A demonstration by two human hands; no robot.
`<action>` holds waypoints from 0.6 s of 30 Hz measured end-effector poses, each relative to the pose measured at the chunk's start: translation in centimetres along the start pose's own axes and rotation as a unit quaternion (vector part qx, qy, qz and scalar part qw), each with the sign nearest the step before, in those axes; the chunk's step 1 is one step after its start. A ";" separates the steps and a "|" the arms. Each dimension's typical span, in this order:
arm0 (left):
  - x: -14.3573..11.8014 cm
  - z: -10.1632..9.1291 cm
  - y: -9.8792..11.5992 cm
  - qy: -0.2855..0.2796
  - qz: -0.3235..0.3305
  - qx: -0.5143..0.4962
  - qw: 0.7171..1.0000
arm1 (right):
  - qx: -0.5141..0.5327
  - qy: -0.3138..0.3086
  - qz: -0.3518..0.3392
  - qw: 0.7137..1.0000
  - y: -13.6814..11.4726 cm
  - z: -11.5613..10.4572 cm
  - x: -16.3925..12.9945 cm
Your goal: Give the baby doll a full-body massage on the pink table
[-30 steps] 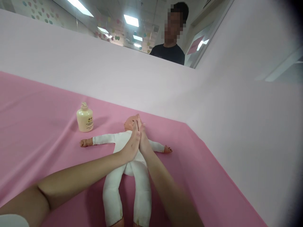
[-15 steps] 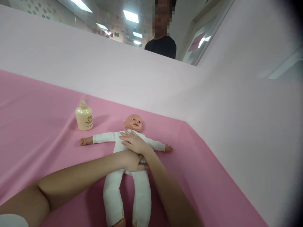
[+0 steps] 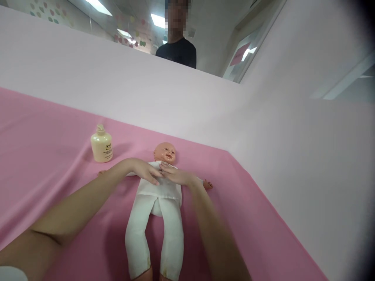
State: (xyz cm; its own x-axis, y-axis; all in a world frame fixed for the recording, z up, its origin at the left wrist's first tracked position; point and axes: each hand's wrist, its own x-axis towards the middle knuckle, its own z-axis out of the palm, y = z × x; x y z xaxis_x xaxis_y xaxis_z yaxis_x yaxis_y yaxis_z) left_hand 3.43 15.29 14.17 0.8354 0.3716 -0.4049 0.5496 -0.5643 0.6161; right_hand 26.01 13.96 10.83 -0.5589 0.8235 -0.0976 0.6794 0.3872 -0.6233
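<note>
Pink cloth-covered surface [image 3: 43, 128], pale pink partition walls [image 3: 123, 89] behind it and along the right. Baby doll in a white cloth suit [image 3: 159, 195] lies face up mid-surface, bare plastic head [image 3: 165, 151] at the far end, legs running toward the near edge, arms spread left and right. Left hand [image 3: 144, 170] rests flat on doll's chest, fingers extended, palm down, gripping nothing. Right hand [image 3: 175, 175] also flat on the chest, fingers extended toward the left, gripping nothing. Fingertips of both hands meet just below the doll's neck, touching or nearly so; can't tell which. Right forearm is motion-blurred. Cream plastic pump bottle [image 3: 101, 144] stands upright to the far left of the doll, near its arm, apart from both hands. Person in a dark t-shirt [image 3: 176, 52] stands beyond the far partition.
</note>
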 end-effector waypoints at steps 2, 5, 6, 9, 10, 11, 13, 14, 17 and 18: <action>-0.4 -0.4 -0.5 0.009 -0.016 0.016 1.000 | -0.022 -0.026 0.050 0.998 -0.6 -0.1 -0.6; -0.3 -0.6 -1.0 0.061 -0.049 0.042 0.996 | -0.073 -0.008 0.106 0.992 -2.1 1.2 -1.0; -0.1 -0.5 -1.1 0.089 -0.057 0.049 0.993 | -0.092 0.011 0.124 0.988 -2.7 2.1 -1.1; 1.1 0.2 -0.9 0.187 -0.039 0.050 0.980 | -0.148 0.042 0.112 0.982 -5.1 4.8 -1.1; 1.6 0.6 -0.7 0.214 -0.017 0.038 0.976 | -0.157 0.034 0.096 0.982 -5.8 5.5 -1.1; 2.1 1.1 -0.4 0.234 0.010 0.025 0.972 | -0.169 0.018 0.061 0.984 -6.5 6.1 -1.1; 3.0 2.0 0.3 0.253 0.059 0.008 0.966 | -0.180 -0.052 -0.022 0.982 -7.3 6.7 -0.8; 3.3 2.4 0.5 0.248 0.079 0.013 0.965 | -0.176 -0.090 -0.058 0.979 -7.4 6.7 -0.7; 4.0 3.0 0.5 0.194 0.099 0.041 0.975 | -0.103 -0.175 -0.121 0.972 -6.9 5.6 -0.1; 4.1 3.0 0.2 0.178 0.093 0.043 0.979 | -0.066 -0.194 -0.129 0.970 -6.6 5.0 0.1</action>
State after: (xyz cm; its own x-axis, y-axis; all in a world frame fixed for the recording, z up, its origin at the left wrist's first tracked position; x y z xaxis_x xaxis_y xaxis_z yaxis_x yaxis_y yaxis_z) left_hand 6.95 14.46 10.65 0.8761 0.4818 -0.0200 0.3987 -0.7005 0.5918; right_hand 19.13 9.40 11.06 -0.8384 0.4838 -0.2511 0.5330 0.6311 -0.5636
